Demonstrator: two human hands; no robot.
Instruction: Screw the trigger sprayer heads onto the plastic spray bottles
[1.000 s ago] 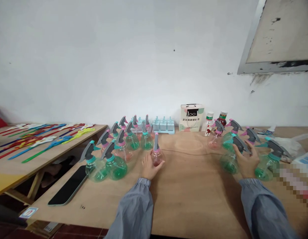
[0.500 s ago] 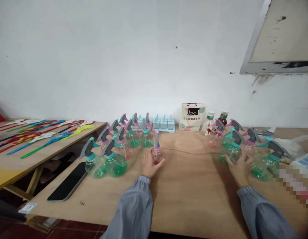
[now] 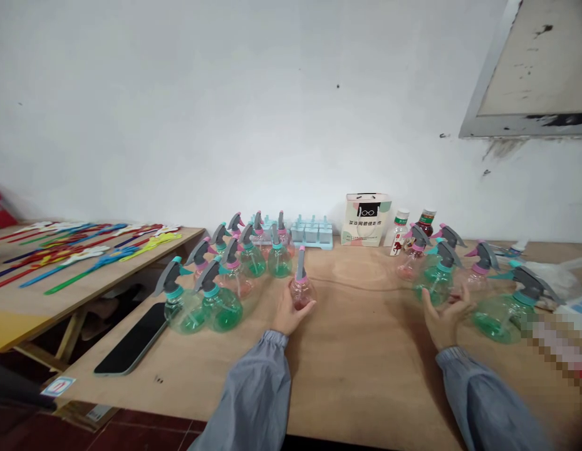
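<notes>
The left hand [image 3: 291, 313] gripped an upright pink bottle [image 3: 302, 292]; the right hand [image 3: 441, 321], fingers open, was nearer an upright green bottle [image 3: 432, 282], toward the far edge of the table [image 3: 356, 351].

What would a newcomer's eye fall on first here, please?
Probably the lone pink spray bottle mid-table, with the left hand cupped at it. Other spray bottles, green and pink, cluster on both sides. Bright sticks with hand-shaped ends lie spread over another table, far left.

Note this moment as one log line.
left hand: cupped around round translucent pink plastic spray bottle | right hand: open, near round translucent green plastic spray bottle, contact unclear
</notes>
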